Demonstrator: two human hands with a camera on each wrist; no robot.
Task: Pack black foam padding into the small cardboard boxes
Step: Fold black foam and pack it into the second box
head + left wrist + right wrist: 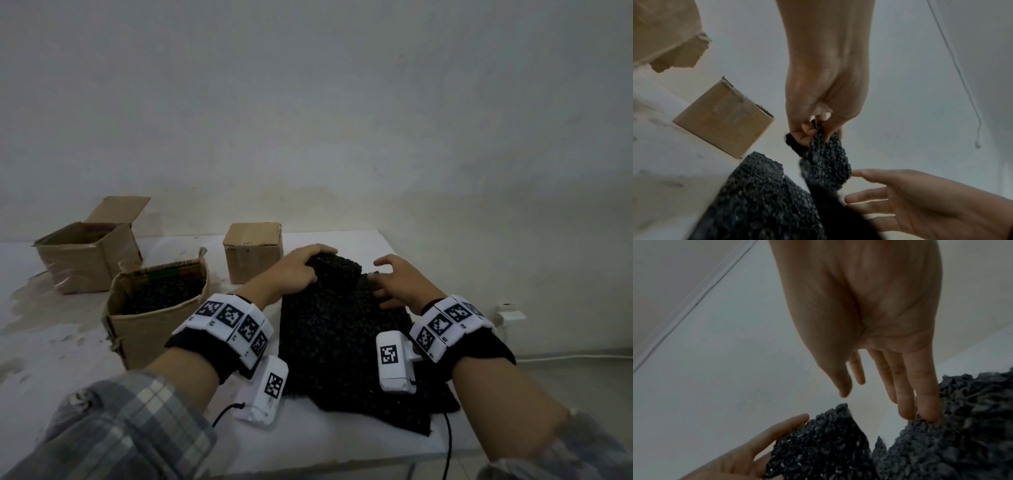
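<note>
A stack of black foam sheets [342, 335] lies on the white table [342, 445] in front of me. My left hand [301, 269] pinches the far corner of the top foam piece [826, 162] and lifts it off the stack [766, 203]. My right hand [390, 281] is open with its fingers spread, and its fingertips [929, 412] touch the stack [962, 443] beside the lifted piece [818, 443]. To the left stands an open cardboard box [144, 329] with black foam inside. A closed small box [253, 253] sits just behind my left hand.
A second open cardboard box [85, 260] stands at the far left of the table. The table's right edge [411, 274] runs close beside my right hand. A white cable [565, 358] lies on the floor to the right, and a wall rises behind the table.
</note>
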